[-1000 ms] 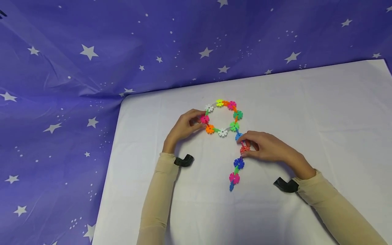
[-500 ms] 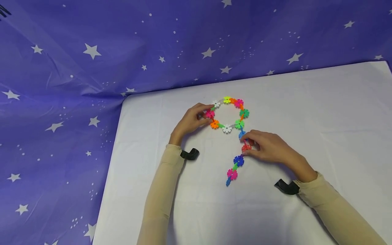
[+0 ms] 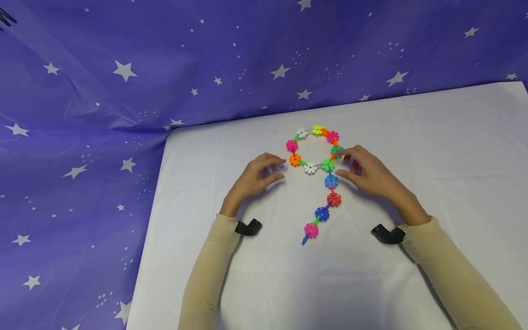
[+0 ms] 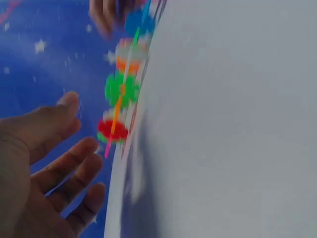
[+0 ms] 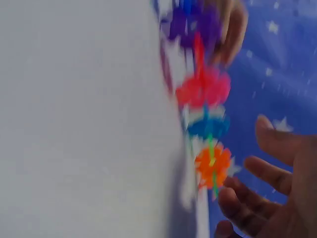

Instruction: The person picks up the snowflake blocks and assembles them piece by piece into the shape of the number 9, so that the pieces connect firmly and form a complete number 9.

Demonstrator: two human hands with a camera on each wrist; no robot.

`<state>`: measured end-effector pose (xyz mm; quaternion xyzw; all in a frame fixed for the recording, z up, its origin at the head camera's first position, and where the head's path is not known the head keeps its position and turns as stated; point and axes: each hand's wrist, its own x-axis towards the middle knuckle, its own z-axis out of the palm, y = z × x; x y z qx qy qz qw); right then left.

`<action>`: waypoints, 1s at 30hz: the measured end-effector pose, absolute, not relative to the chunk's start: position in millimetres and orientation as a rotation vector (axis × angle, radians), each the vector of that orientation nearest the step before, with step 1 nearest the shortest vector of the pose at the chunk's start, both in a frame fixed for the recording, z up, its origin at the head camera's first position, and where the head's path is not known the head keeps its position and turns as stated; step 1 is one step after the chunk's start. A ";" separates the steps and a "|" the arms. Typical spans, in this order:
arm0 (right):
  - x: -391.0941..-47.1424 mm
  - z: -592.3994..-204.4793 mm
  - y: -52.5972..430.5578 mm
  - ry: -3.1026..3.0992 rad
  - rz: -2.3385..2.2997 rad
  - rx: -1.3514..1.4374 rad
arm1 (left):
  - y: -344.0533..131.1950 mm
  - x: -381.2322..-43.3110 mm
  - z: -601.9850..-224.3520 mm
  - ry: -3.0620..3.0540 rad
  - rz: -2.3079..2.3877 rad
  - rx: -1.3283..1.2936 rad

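Interlocking plastic snowflake discs form a ring with a tail on the white table. White, yellow, orange, pink and green discs make up the ring; its orange disc [image 3: 295, 159] faces my left hand [image 3: 256, 179]. That hand stands apart from the ring on its left, thumb and fingers spread. My right hand [image 3: 369, 174] is at the ring's right side, fingertips close by the teal-green disc [image 3: 337, 150] and thumb near the light green disc [image 3: 328, 165]. The tail runs down through a blue disc [image 3: 331, 181], a red disc [image 3: 334, 199] and a pink disc [image 3: 311, 230].
A white cloth [image 3: 433, 183] covers the table. Behind and to the left hangs a purple star-patterned curtain [image 3: 231, 59]. A black strap piece [image 3: 249, 227] sticks out at the left wrist and another black strap piece [image 3: 388, 234] at the right.
The ring has shifted right and slightly away. My left hand has let go of its left side and drawn back; my right hand has left the tail and moved up beside the ring.
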<state>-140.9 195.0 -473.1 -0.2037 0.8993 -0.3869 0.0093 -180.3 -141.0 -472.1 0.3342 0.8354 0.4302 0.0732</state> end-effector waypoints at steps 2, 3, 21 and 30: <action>-158.2 -478.7 196.8 2.819 -1.276 -0.520 | -143.4 -164.2 -472.6 2.401 1.307 1.060; -166.3 -480.8 196.8 2.812 -1.303 -0.462 | -144.2 -156.4 -473.3 2.344 1.298 1.079; -201.8 -494.9 182.3 2.773 -1.338 -0.283 | -108.6 -85.9 -484.4 2.258 0.897 1.351; -201.4 -495.8 178.7 2.825 -1.385 -0.264 | -109.5 -87.2 -484.1 2.234 0.918 1.423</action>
